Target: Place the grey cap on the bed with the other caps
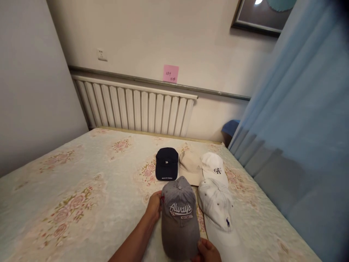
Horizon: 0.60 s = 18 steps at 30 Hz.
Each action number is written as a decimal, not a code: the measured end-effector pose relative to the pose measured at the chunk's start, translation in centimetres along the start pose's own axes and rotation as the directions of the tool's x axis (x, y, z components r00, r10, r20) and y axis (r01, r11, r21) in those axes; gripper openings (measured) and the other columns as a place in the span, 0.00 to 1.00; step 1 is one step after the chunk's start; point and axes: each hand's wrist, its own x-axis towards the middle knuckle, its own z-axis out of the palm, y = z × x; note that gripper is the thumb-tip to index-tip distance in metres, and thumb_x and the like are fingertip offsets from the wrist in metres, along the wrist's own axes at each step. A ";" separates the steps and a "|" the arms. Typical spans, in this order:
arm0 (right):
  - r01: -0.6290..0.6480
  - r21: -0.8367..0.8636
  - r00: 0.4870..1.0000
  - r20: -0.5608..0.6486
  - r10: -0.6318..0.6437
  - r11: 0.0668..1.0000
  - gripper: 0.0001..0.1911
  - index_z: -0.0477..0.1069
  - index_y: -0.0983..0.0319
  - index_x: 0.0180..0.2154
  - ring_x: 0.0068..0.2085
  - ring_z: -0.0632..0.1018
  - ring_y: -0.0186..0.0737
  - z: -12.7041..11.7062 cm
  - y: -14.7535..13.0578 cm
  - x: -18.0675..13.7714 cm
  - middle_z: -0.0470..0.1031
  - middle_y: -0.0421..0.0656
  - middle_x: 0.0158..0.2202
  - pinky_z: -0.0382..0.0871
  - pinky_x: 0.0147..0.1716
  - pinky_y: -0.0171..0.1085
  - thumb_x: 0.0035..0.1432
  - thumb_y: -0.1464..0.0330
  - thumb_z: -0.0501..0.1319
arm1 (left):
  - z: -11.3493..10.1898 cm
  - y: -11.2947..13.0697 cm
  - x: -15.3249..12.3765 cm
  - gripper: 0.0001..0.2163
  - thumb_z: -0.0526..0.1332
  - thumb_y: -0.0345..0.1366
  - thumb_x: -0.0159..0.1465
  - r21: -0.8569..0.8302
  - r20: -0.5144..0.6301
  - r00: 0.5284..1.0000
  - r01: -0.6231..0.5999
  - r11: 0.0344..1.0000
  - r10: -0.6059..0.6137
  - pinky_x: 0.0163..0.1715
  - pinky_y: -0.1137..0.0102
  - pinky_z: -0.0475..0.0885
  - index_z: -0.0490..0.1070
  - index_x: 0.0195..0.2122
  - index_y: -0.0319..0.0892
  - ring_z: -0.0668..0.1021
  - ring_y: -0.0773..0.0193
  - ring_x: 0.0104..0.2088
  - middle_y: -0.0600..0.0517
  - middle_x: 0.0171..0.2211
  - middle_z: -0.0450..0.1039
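Note:
A grey cap (178, 214) with "Always" stitched on its front lies on the floral bedspread (81, 189). My left hand (155, 206) grips its left side near the crown. My right hand (207, 250) pinches the brim's near edge at the bottom of the view. Just right of it lies a white cap (218, 211) with a small dark logo. Behind them sit a navy cap (166, 163), a beige cap (190, 165) and a white cap (215, 167) with black letters, in a row.
A white radiator (133, 107) runs along the far wall under a grey rail, with a pink note (170, 74) above it. Blue curtain (300, 127) hangs along the bed's right side. A wall socket (101, 54) and a framed picture (259, 16) are higher up.

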 end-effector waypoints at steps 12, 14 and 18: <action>0.016 -0.068 1.000 0.008 -0.015 0.998 0.22 0.66 0.63 0.30 0.14 0.72 0.36 0.3 -0.2 -0.3 0.73 0.42 0.14 0.58 0.11 0.27 0.36 0.54 0.64 | -0.7 -0.2 0.0 0.08 0.60 0.31 0.47 0.015 0.038 0.998 -0.059 0.998 0.058 0.23 0.72 0.67 0.73 0.29 0.36 0.76 0.63 0.21 0.51 0.21 0.75; 0.017 -0.076 1.000 0.005 -0.016 0.997 0.23 0.66 0.63 0.31 0.14 0.72 0.36 0.4 -0.3 -0.5 0.73 0.42 0.14 0.59 0.11 0.27 0.36 0.53 0.64 | -0.9 -0.4 0.1 0.08 0.60 0.30 0.47 0.019 0.029 0.997 -0.070 0.997 0.070 0.24 0.72 0.68 0.73 0.29 0.36 0.76 0.62 0.22 0.51 0.21 0.75; 0.026 -0.071 1.000 0.006 -0.026 0.997 0.24 0.66 0.63 0.32 0.13 0.72 0.35 0.5 -0.5 -0.8 0.73 0.42 0.14 0.60 0.11 0.28 0.36 0.52 0.64 | -1.2 -0.6 0.2 0.09 0.60 0.30 0.47 0.027 0.000 0.997 -0.073 0.997 0.073 0.25 0.72 0.68 0.73 0.30 0.36 0.76 0.63 0.23 0.51 0.22 0.76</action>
